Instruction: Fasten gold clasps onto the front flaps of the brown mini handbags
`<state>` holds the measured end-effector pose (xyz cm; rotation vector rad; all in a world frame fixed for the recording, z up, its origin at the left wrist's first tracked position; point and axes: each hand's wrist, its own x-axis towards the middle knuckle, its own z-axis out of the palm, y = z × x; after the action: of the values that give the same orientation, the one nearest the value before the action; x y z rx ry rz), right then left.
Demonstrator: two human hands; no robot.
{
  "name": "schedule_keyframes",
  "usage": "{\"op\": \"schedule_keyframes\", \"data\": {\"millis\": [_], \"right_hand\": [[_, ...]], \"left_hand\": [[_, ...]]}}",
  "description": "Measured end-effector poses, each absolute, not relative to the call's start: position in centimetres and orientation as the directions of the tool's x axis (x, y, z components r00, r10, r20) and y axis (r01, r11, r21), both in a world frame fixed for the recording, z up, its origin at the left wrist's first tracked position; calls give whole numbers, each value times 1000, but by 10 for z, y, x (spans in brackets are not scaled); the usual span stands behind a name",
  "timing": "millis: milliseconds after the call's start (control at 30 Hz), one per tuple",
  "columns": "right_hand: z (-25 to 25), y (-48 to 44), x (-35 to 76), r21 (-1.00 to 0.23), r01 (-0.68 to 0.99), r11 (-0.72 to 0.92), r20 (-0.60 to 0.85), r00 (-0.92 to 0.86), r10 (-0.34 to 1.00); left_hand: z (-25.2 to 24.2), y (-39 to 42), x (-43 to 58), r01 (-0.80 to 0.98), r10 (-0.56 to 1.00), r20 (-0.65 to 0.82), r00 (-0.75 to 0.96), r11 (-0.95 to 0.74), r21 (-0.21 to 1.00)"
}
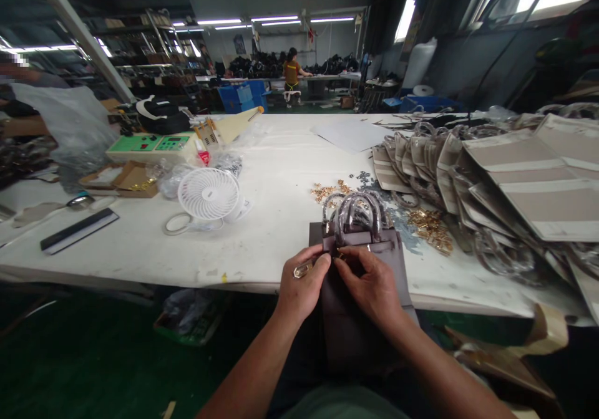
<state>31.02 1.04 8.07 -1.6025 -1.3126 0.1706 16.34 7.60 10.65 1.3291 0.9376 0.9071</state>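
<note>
The pinched gold piece [341, 254] (tiny) is partly hidden.

Worn on your head, the camera looks forward and down: your left hand [302, 282] and right hand [373, 282] close at lower centre, the white desk [276, 182] beyond, strip lamps [274, 18] far off.

Looks like smooth, low-sheen leather or a leather-like sheet on the dark bag [344, 325], with glossy clear plastic around its handles [377, 216] and bright, gold-toned metal in the small fitting [340, 254] and the loose pile of fittings [430, 229]. Runs to matt, pale beige backing on the stacked panels [556, 176], smooth but smudged white on the tabletop [276, 219], and flat paper in the white sheet [350, 134]. Shows smooth white plastic on the fan [209, 193], dull brown cardboard on the open box [125, 181], and shiny, crinkled film on the clear bag [70, 116].
</note>
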Motion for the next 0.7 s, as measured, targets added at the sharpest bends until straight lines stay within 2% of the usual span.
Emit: {"op": "schedule_keyframes", "data": {"millis": [300, 467, 700], "right_hand": [[92, 14, 312, -744, 664, 80, 406, 353, 843], [102, 18, 312, -760, 647, 51, 333, 321, 887], [100, 18, 313, -780, 623, 58, 331, 332, 883]], "left_hand": [[101, 77, 175, -115, 941, -44, 335, 87, 990], [100, 73, 177, -88, 945, -11, 328, 42, 995], [98, 76, 187, -148, 973, -7, 229, 41, 988]]}}
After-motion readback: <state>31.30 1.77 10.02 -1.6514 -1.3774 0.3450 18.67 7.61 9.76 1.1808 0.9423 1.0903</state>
